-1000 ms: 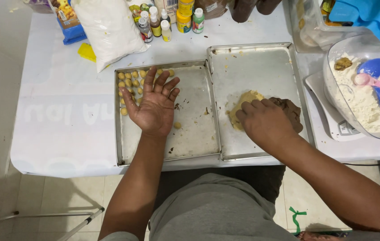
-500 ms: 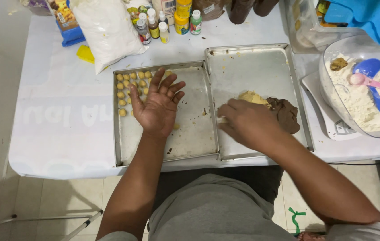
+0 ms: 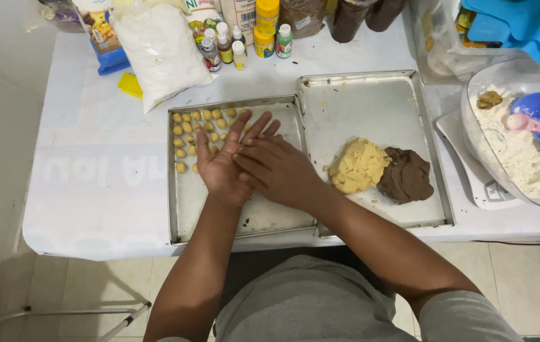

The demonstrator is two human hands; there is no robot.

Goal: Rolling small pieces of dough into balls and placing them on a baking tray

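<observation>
my left hand (image 3: 220, 166) lies palm up over the left baking tray (image 3: 181, 209), fingers spread wide, and my right hand (image 3: 276, 168) presses flat across it, fingers straight and close together. whatever sits between the palms is hidden; i cannot tell if a bit of dough is pinched there, though the step looks like rolling a small piece into a ball. the next move, as i judge it, calls for a light circular rub of palm on palm, then setting the ball down in line with the others. the small dough balls (image 3: 195, 130) are pale yellow, round and fairly even, set in short rows at the far left corner of that tray, just beyond my fingertips. on the right tray (image 3: 371, 101) a lump of yellow dough (image 3: 358, 166) rests touching a lump of brown dough (image 3: 407, 175), both soft and rough-surfaced. farther along the white bench (image 3: 92, 171) stand small bottles (image 3: 238, 44) and a bag of white powder (image 3: 162, 50); at the right a clear bowl of flour (image 3: 517, 152) holds a blue scoop (image 3: 536, 111).
</observation>
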